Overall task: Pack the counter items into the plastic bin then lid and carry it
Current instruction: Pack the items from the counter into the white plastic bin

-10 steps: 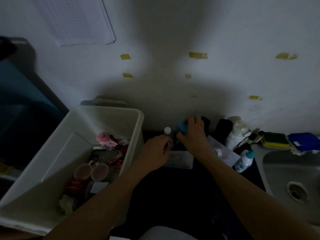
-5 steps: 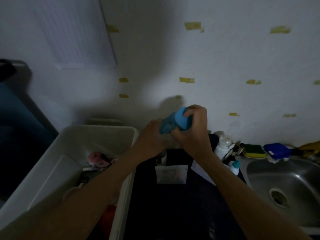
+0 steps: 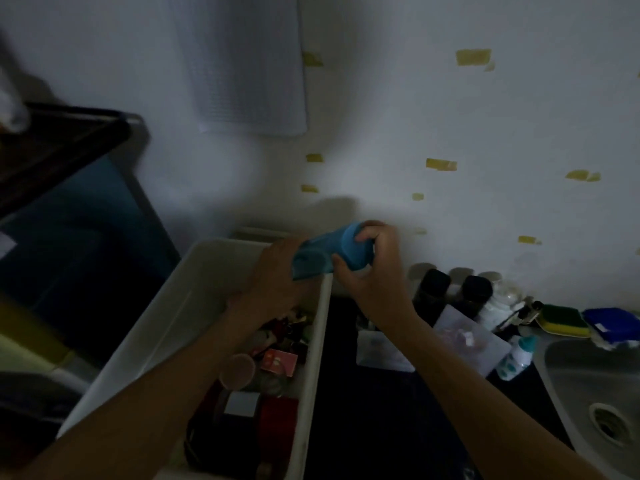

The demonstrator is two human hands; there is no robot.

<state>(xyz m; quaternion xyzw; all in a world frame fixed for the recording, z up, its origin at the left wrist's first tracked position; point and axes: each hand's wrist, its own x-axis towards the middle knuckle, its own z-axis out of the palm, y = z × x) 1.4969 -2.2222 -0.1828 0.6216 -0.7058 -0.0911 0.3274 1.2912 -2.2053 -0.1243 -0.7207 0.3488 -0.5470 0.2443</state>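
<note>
A blue bottle (image 3: pixel 332 254) lies tilted in the air over the far right corner of the white plastic bin (image 3: pixel 180 313). My right hand (image 3: pixel 374 271) grips its blue cap end. My left hand (image 3: pixel 277 275) holds its lower end, just above the bin's inside. The bin stands at the left of the dark counter (image 3: pixel 363 427) and holds several items, among them a pink cup (image 3: pixel 239 370), a red box (image 3: pixel 278 362) and dark containers.
On the counter to the right are two dark-capped bottles (image 3: pixel 433 292), clear plastic boxes (image 3: pixel 467 341), a small white bottle with a teal cap (image 3: pixel 517 356), a yellow-green sponge (image 3: pixel 562 318) and a blue cloth (image 3: pixel 609 322). A steel sink (image 3: pixel 595 403) lies far right.
Both hands lifted the blue bottle off the counter and carried it left, from beside the wall to over the bin's right rim. The view swung left and down.
</note>
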